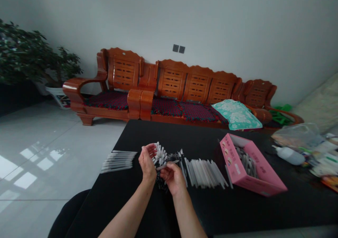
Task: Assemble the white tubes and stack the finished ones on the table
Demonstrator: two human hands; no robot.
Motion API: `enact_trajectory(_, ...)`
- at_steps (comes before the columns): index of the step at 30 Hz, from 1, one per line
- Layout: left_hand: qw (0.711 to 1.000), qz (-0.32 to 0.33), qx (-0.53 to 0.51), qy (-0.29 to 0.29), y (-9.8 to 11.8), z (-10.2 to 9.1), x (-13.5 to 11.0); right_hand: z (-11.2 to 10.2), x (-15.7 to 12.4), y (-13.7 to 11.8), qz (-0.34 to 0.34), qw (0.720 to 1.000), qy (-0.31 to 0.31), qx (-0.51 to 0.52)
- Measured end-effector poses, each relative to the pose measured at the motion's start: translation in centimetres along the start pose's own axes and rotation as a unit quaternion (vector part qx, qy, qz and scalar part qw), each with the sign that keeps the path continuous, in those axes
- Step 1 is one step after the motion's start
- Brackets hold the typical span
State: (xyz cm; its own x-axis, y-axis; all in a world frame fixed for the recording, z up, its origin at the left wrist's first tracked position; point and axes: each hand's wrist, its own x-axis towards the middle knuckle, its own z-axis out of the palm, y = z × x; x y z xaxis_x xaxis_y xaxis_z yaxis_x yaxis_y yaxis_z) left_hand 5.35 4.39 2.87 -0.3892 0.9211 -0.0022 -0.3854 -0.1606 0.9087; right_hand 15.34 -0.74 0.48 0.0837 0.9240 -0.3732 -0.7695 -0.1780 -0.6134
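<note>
My left hand (146, 161) is closed round a bunch of thin white-tipped sticks (160, 154) that fan upward from the fist. My right hand (172, 175) pinches a single thin pen-like stick (167, 166) lying crosswise, just under the bunch. Both hands hover over a black table (200, 213). Below them lies a small dark pile of parts (161, 185). A row of white tubes (204, 172) lies right of my hands, and a neat row of finished white sticks (117, 160) lies to the left.
A pink open box (250, 172) holding grey sticks sits right of the tubes. A white squeeze bottle (289, 155), a clear plastic bag (298, 135) and papers crowd the table's right end. A carved wooden sofa (169, 90) and a potted plant (29, 58) stand behind.
</note>
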Motion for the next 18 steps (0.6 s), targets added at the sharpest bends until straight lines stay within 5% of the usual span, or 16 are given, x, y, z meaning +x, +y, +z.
enact_trajectory(4,0.999,0.024,0.023,0.008,-0.4,-2.5,1.2,-1.3,0.6,-1.6,-0.005,0.998,0.03,0.057)
enact_trajectory(8,0.981,0.054,0.168,-0.076,-1.5,-6.7,1.8,-2.9,1.0,-3.0,-0.032,0.994,0.023,0.104)
enact_trajectory(12,0.921,0.082,0.317,-0.211,-2.7,-9.0,0.5,-3.8,1.1,-3.6,-0.04,0.992,0.025,0.12)
enact_trajectory(18,0.832,0.147,0.422,-0.329,-3.8,-8.2,-1.6,-3.9,1.0,-3.6,-0.036,0.993,0.014,0.113)
